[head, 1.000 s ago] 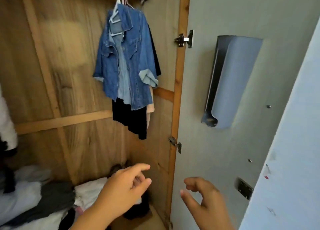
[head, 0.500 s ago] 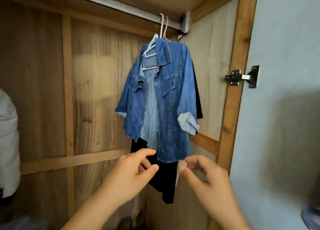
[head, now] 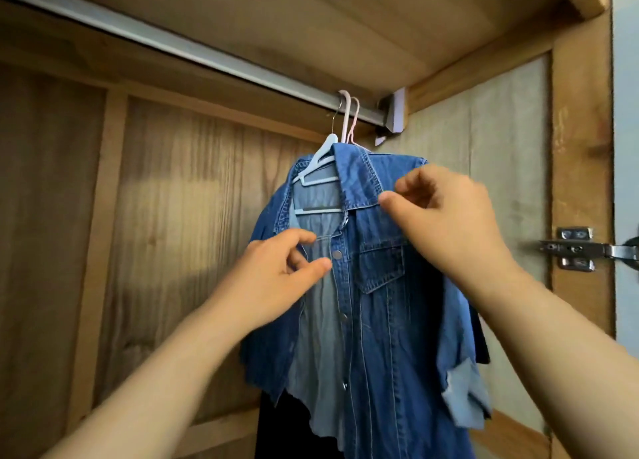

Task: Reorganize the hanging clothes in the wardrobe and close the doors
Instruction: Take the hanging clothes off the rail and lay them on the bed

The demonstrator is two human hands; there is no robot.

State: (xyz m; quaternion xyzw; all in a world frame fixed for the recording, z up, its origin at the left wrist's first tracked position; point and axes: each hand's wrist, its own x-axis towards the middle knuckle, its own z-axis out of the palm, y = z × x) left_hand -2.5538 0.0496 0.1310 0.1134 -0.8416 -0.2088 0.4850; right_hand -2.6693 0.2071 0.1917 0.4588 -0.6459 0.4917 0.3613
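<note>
Blue denim jacket [head: 380,303], white hanger [head: 320,161], wood-grain wardrobe [head: 173,199].

A metal rail [head: 193,49] under the wardrobe top carries hangers [head: 346,120] bearing a denim jacket [head: 380,320].

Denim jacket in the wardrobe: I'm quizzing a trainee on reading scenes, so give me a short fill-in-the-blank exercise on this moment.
1. The denim jacket hangs on a white ____ hooked over the rail.
2. The right hand is raised at the jacket's ____, near the shoulder.
3. The left hand reaches the jacket's front edge beside a metal ____.
4. Below the jacket's hem shows a garment coloured ____.

Missing words: hanger; collar; button; black
</note>
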